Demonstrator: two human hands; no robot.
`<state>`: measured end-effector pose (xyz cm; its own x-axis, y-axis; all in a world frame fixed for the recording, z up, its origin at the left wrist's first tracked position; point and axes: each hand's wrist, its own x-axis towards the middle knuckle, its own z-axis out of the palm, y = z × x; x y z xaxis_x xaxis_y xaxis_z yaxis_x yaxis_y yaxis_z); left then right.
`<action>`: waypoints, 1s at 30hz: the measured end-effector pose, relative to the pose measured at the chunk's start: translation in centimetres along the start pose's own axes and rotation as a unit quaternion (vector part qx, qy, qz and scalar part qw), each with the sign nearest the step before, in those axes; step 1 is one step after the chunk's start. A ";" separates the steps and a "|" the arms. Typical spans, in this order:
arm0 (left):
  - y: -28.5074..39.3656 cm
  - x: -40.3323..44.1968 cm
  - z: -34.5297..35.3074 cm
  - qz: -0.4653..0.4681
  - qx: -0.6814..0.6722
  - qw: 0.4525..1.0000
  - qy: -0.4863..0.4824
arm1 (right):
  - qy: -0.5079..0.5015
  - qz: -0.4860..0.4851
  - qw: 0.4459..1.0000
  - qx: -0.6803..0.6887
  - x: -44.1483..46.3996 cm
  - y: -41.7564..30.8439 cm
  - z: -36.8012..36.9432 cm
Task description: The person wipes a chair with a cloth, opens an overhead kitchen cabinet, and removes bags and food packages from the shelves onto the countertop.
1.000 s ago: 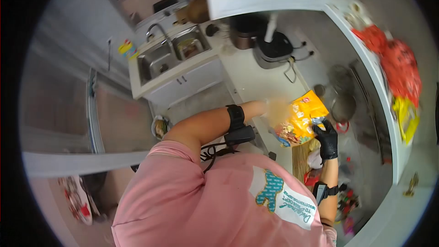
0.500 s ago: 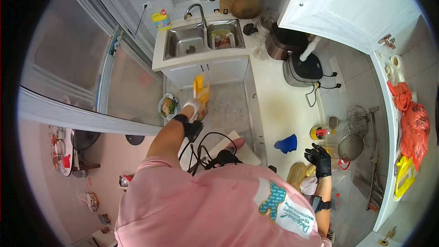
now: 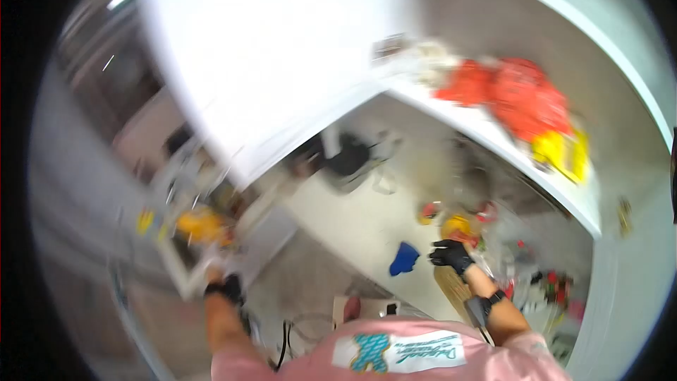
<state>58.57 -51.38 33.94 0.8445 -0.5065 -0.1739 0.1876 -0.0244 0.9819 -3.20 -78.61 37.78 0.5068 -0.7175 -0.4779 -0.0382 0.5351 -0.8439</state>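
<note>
At the left, my left hand (image 3: 214, 267), in a pale glove and blurred by motion, is closed on a yellow printed bag (image 3: 201, 226). The bag is over the sink area, its outline smeared. My right hand (image 3: 451, 255), in a black glove, is over the counter (image 3: 338, 204) at the right with its fingers apart and nothing held. Beside its fingertips lies a blue object (image 3: 404, 259). A yellow item (image 3: 458, 228) is just beyond this hand, and a small red-and-yellow container (image 3: 428, 212) stands farther back.
An open white cabinet door (image 3: 268, 49) spans the upper view. Red bags (image 3: 525, 99) and a yellow bag (image 3: 563, 154) lie on the cabinet shelf at upper right. A black appliance (image 3: 345, 159) sits at the counter's back. Below my left hand is the floor (image 3: 282, 289).
The view has swung and tilted. My left hand took the yellow bag from the counter beside my right hand, carried it left past the floor area, and now has it over the sink area.
</note>
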 end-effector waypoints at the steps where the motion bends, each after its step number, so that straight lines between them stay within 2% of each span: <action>1: 0.6 5.3 -0.5 0.087 0.016 0.996 -0.022 | 0.007 -0.022 1.000 0.013 0.5 0.4 -0.7; 2: 8.1 1.2 5.1 -0.016 -0.009 0.994 0.109 | -0.007 -0.068 0.998 -0.011 0.6 0.7 -1.1; 3: 7.6 4.8 4.0 -0.041 -0.017 0.994 0.104 | -0.026 -0.105 0.993 -0.044 0.5 0.8 -1.3; 5: 2.5 14.0 0.4 0.032 0.191 0.980 0.032 | 0.030 -0.078 0.995 -0.047 -0.9 0.1 -0.6; 6: 2.4 14.2 2.5 0.049 0.411 0.909 -0.059 | 0.048 -0.091 0.994 -0.036 -1.6 -0.1 -1.4; 7: 2.2 14.5 4.4 0.120 0.665 0.726 -0.129 | 0.049 -0.074 0.996 -0.002 -1.8 0.2 -1.9; 8: 1.8 14.8 6.1 0.213 0.785 0.556 -0.172 | 0.042 -0.050 0.997 0.027 -2.1 0.6 -2.2; 9: 0.9 12.2 8.7 0.196 0.708 0.652 -0.187 | 0.036 -0.040 0.998 0.019 -2.8 0.6 -2.6; 10: 1.6 9.3 11.2 0.194 0.694 0.664 -0.201 | 0.051 -0.042 0.998 0.018 -3.7 0.2 -3.2; 11: 3.7 6.7 14.1 0.209 0.713 0.628 -0.230 | 0.060 -0.042 0.997 0.009 -4.3 -0.5 -4.1; 13: 8.0 0.8 20.0 0.248 0.737 0.558 -0.290 | 0.010 -0.072 0.991 0.116 -4.9 -0.5 -6.5; 14: 10.2 -1.7 23.2 0.265 0.740 0.527 -0.322 | 0.038 -0.173 0.974 -0.142 -4.4 1.1 -9.2; 15: 12.5 -4.9 26.3 0.281 0.733 0.506 -0.358 | 0.023 -0.201 0.900 -0.386 -4.6 0.3 -9.1; 16: 9.9 -3.7 28.9 0.305 0.721 0.515 -0.350 | 0.026 -0.243 0.766 -0.595 -4.9 -0.5 -9.2; 17: 14.5 -8.3 30.9 0.378 0.667 0.457 -0.452 | 0.020 -0.250 0.743 -0.621 -4.3 -0.5 -8.9; 18: 12.7 -8.2 33.3 0.439 0.652 0.420 -0.454 | 0.007 -0.235 0.759 -0.607 -3.5 -0.7 -8.5; 21: 14.7 -17.6 36.8 0.474 0.592 0.420 -0.498 | -0.007 -0.137 0.870 -0.474 -1.1 -0.2 -6.7; 22: 14.8 -20.3 37.6 0.488 0.573 0.415 -0.511 | -0.011 -0.113 0.890 -0.441 -0.5 0.1 -5.9; 28: 15.3 -31.2 43.0 0.555 0.474 0.369 -0.575 | -0.034 -0.052 0.930 -0.363 -2.1 1.0 -2.8; 30: 15.3 -33.4 44.1 0.569 0.448 0.352 -0.593 | -0.023 -0.050 0.931 -0.361 -2.1 2.1 -5.6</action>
<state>11.08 -72.83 58.08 -0.7852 -0.6193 0.0015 -0.6168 0.7823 0.0874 -9.16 -78.48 35.63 0.5744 -0.7190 -0.3912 -0.5491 0.0159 -0.8356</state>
